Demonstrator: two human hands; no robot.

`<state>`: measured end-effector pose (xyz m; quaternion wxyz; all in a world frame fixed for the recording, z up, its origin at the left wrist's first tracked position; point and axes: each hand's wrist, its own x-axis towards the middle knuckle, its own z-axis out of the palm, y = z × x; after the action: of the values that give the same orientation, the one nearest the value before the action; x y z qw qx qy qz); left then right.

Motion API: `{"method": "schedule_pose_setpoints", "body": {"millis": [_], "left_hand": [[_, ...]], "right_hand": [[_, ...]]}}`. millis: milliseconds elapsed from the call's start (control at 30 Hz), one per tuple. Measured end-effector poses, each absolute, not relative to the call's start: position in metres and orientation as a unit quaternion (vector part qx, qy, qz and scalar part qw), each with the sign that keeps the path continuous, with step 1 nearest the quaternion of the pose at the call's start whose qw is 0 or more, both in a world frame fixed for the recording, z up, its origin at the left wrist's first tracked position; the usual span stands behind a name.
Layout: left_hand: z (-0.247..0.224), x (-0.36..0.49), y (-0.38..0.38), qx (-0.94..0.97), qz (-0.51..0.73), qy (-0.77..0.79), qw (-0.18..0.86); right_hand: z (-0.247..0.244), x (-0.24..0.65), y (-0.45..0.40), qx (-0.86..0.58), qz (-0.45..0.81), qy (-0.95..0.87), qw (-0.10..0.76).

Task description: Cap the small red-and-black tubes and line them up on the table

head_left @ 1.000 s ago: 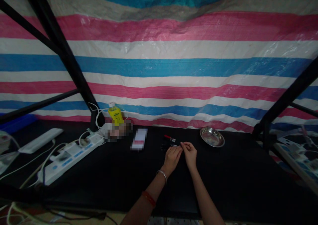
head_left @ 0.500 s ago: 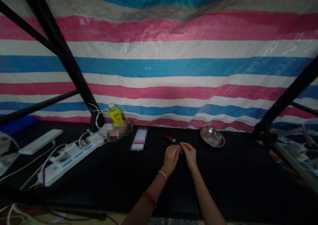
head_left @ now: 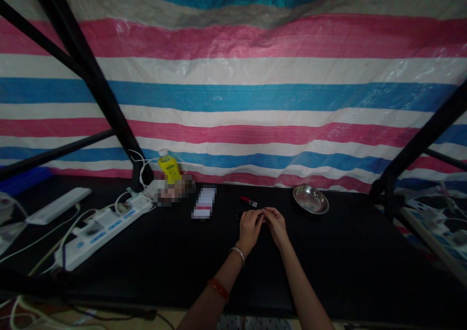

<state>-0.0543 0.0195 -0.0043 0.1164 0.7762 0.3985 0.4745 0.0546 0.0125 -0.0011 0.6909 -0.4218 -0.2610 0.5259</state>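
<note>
My left hand (head_left: 251, 227) and my right hand (head_left: 276, 223) meet fingertip to fingertip over the black table (head_left: 164, 267). The fingers of both are pinched together, and whatever they hold is too small and dark to make out. Just beyond them lies a small tool with a red handle and a metal end (head_left: 249, 201); its kind is unclear. Some tiny dark bits (head_left: 238, 215) rest on the table by my left fingers, hard to see against the black.
A round metal dish (head_left: 311, 199) stands at the right. Left of my hands are a blurred-out phone (head_left: 205, 202), a yellow bottle (head_left: 170, 167) and a long white power strip (head_left: 105, 233) with cables. Black frame posts (head_left: 98, 92) and a striped sheet (head_left: 233, 96) bound the table.
My right hand has turned slightly and moved a little left, so its fingers press closer against those of my left hand. The things on the table stay where they were.
</note>
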Motion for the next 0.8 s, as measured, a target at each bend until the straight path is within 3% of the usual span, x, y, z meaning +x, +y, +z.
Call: {"method": "schedule_pose_setpoints", "body": {"millis": [433, 533, 800], "left_hand": [[0.029, -0.077, 0.036, 0.781, 0.402, 0.468, 0.093], [0.038, -0.093, 0.058, 0.776, 0.336, 0.528, 0.073], [0.037, -0.105, 0.089, 0.833, 0.193, 0.515, 0.057]], "right_hand": [[-0.008, 0.068, 0.022, -0.426, 0.521, -0.151, 0.724], [-0.010, 0.069, 0.023, -0.415, 0.526, -0.139, 0.729], [-0.012, 0.069, 0.025, -0.415, 0.525, -0.155, 0.727]]}}
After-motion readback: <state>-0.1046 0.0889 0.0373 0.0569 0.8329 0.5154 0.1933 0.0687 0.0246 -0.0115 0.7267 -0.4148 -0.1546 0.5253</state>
